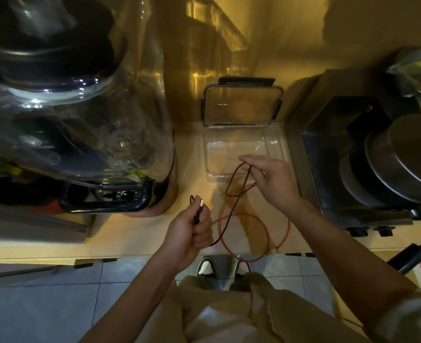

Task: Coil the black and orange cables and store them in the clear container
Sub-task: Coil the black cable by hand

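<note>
My left hand is curled round one end of the black cable, its white-tipped plug sticking up past my knuckles with a small loop beside it; the cord runs from under my palm up and away to my right hand, whose thumb and fingers pinch a bend of it, with a loop hanging below them. It looks thin, light and limp, so I judge it will sag wherever I am not holding it and will spring out of a coil unless I keep each turn pinched; the plug end is the stiffest spot and the best anchor. The orange cable lies loose on the counter beneath and between my hands, one curve hanging past the edge nearest me. The clear container sits open just beyond my right fingers, its lid propped behind.
</note>
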A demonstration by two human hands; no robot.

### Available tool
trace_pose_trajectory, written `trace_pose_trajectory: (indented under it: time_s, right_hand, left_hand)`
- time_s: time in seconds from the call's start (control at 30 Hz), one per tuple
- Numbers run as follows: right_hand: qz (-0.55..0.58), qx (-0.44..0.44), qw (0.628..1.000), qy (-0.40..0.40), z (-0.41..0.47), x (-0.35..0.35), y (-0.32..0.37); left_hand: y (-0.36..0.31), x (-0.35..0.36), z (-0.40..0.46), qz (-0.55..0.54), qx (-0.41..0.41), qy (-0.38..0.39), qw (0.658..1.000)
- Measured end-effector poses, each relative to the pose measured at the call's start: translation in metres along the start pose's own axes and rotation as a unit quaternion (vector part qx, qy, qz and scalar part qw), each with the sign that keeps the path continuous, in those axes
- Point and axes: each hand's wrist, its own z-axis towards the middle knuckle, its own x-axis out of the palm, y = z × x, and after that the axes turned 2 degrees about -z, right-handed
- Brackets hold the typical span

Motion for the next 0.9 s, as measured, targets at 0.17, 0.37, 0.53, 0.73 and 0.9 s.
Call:
trace_pose_trajectory:
  time_s: [0.17, 0.37, 0.53, 0.73, 0.9]
  right_hand:
    - [-0.016, -0.052, 0.998, -0.038, 0.002, -0.015, 0.006]
    - [-0.001, -0.166, 0.985, -0.049, 0.015, -0.039, 0.029]
    - [-0.024, -0.219, 0.975, 0.020, 0.028, -0.071, 0.061]
    - [-0.012, -0.064, 0.978, 0.199, 0.017, -0.123, 0.083]
    - [0.072, -0.001, 0.958, 0.277, -0.007, -0.130, 0.077]
  left_hand:
    - [-0.007, -0.002, -0.002, -0.030, 0.011, -0.009, 0.999]
    - [-0.011, -0.006, -0.002, -0.053, 0.030, -0.016, 0.998]
    - [-0.011, -0.005, 0.002, -0.062, 0.033, -0.015, 0.997]
    - [-0.012, -0.004, 0.007, -0.083, 0.050, -0.051, 0.994]
    - [-0.010, 0.000, 0.014, -0.072, 0.061, -0.062, 0.994]
